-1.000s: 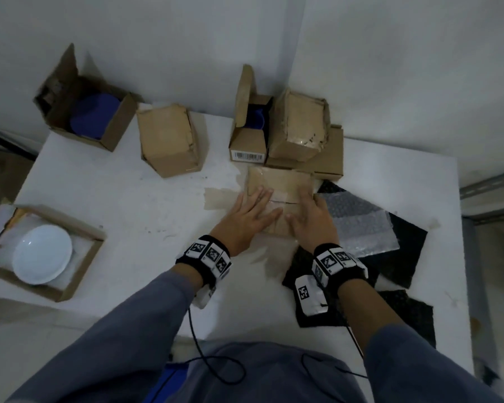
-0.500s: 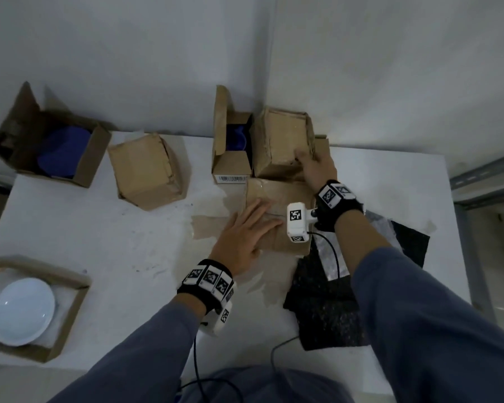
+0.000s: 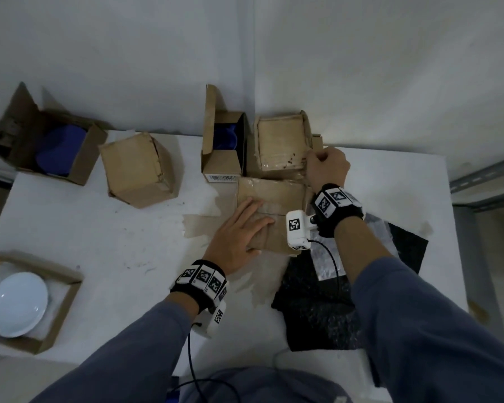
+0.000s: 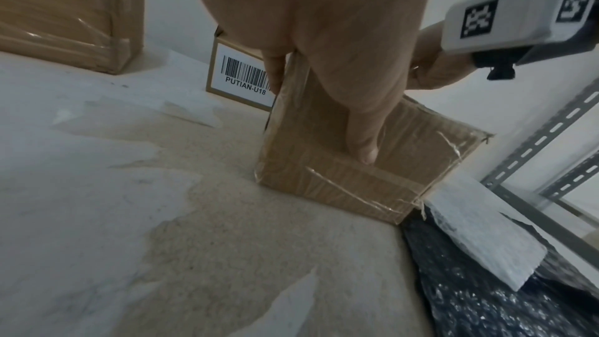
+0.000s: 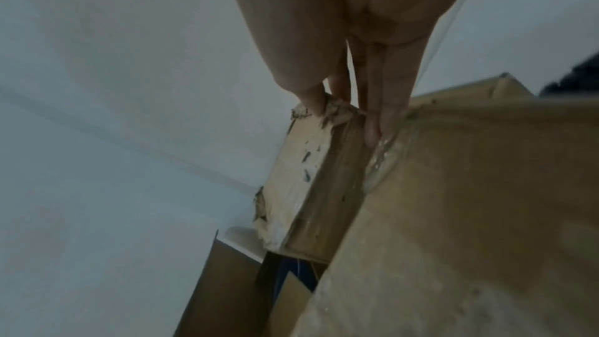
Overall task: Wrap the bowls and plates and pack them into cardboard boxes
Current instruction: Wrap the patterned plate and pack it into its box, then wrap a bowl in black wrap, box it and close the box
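Left hand (image 3: 239,228) lay flat, fingers straight, pressing the taped cardboard box (image 3: 271,199), right hand (image 3: 326,165) pinched the torn corner of a stacked closed box (image 3: 281,146), white table (image 3: 99,242).

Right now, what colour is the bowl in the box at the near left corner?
White, the bowl shows best in the head view.

- Ahead of the left fingers (image 3: 253,212), the barcode box (image 3: 222,161) and taped box (image 3: 281,144) stand side by side, closing the way to the wall.
- Left of those fingers, bare table (image 3: 99,237) runs to the shut box (image 3: 137,170).
- Behind the right hand (image 3: 328,165), black foam (image 3: 312,312) and white wrap (image 3: 326,261) cover the table.
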The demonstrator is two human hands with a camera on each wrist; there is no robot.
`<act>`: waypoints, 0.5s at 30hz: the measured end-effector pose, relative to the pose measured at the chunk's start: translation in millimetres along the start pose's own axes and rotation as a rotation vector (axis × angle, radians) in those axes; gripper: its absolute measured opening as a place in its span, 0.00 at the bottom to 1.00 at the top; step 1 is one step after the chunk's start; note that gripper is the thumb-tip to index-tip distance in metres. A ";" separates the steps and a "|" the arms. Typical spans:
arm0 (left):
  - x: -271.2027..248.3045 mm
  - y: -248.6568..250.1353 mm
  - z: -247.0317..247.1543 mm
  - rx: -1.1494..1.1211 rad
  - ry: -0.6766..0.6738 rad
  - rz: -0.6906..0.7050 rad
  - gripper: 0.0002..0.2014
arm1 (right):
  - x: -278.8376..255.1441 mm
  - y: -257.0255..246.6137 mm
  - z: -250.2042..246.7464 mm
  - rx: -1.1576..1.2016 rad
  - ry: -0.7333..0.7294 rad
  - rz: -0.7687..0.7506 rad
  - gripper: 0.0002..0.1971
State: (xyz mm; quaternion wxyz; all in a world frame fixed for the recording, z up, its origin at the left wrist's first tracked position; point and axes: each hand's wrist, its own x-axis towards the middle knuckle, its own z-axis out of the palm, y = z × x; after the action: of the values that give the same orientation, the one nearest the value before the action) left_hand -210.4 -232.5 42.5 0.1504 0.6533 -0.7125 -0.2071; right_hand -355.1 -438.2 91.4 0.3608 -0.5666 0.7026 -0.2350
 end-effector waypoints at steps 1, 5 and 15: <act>0.9 1.6 1.8 -0.009 0.004 0.001 0.40 | -2.4 -0.9 1.2 0.037 -0.012 0.020 0.11; 2.9 5.8 0.6 -0.029 0.000 -0.005 0.42 | -10.3 -6.3 10.1 0.108 -0.085 0.058 0.09; -1.9 4.7 4.4 -0.005 0.093 -0.004 0.39 | -59.3 49.6 -10.9 0.040 -0.147 -0.094 0.24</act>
State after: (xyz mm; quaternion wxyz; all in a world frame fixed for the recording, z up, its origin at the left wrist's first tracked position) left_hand -216.4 -229.9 41.1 0.1845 0.6631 -0.7031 -0.1785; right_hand -388.8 -369.5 75.8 0.4113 -0.6073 0.6420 -0.2234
